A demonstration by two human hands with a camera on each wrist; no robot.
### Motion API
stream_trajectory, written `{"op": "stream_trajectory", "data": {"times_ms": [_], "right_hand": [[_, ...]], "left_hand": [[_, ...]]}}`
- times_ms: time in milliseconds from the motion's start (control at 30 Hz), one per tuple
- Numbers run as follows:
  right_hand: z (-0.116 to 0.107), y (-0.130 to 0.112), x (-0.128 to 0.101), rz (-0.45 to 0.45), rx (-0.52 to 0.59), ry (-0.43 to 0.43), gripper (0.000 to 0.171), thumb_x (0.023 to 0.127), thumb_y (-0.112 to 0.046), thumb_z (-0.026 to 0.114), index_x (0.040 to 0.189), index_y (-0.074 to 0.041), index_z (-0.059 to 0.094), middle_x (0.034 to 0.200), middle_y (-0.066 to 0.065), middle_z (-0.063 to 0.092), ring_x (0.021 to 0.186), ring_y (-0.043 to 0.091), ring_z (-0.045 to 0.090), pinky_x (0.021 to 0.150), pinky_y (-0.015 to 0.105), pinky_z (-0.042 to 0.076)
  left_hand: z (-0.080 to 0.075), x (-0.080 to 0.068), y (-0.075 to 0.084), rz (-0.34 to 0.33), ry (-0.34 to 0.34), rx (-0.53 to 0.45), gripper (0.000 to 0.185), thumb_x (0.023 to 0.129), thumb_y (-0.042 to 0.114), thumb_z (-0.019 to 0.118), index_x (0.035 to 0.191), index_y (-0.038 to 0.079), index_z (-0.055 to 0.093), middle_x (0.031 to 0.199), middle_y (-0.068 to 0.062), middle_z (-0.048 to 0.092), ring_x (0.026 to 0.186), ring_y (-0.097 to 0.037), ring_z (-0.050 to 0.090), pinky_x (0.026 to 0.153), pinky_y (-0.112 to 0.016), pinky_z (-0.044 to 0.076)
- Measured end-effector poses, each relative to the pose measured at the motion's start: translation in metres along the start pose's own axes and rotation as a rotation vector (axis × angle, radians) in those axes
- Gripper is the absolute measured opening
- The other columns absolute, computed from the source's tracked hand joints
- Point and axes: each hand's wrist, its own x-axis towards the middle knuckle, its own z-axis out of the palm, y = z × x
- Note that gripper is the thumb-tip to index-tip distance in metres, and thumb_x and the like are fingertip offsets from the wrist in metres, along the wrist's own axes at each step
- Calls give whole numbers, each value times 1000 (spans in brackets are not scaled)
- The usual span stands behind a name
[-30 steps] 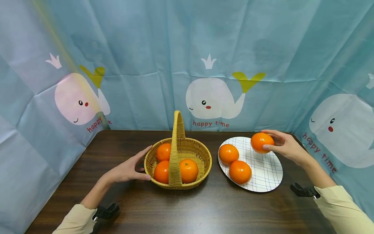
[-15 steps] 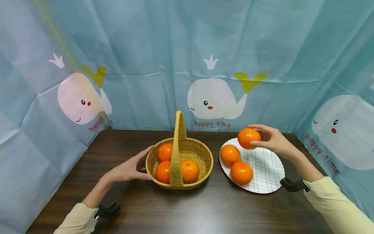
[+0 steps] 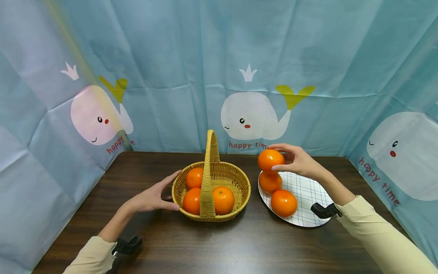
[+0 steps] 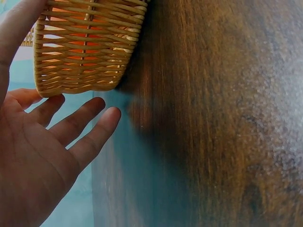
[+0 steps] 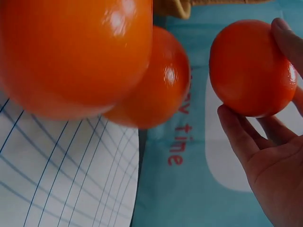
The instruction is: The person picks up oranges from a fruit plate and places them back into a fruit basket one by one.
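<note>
Three oranges fill the wicker basket (image 3: 236, 179), steadied by the left hand (image 3: 150, 198) with straight fingers; its handle (image 3: 210, 167) stands between. The right hand (image 3: 297, 160) pinches an orange (image 3: 270, 160) above the checked plate (image 3: 308, 190).

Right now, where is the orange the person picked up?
In the head view, the held orange is in the right hand, up in the air over the plate's far left edge, just right of the basket.
</note>
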Motion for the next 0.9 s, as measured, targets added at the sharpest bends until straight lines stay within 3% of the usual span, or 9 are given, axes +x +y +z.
{"op": "stream_trajectory", "data": {"times_ms": [367, 900], "right_hand": [[23, -4, 23, -32, 3, -69, 66, 85, -2, 82, 144, 0, 52, 138, 15, 55, 108, 33, 64, 90, 41, 56], [56, -10, 48, -32, -2, -146, 67, 81, -4, 86, 142, -8, 57, 136, 10, 58, 108, 30, 64, 91, 43, 55]], "left_hand": [[0, -1, 3, -4, 6, -4, 104, 88, 17, 82, 164, 12, 12, 166, -17, 11, 146, -44, 21, 98, -47, 50], [-1, 0, 4, -25, -6, -17, 104, 88, 18, 82, 164, 10, 11, 166, -19, 10, 145, -46, 21, 100, -53, 47]]}}
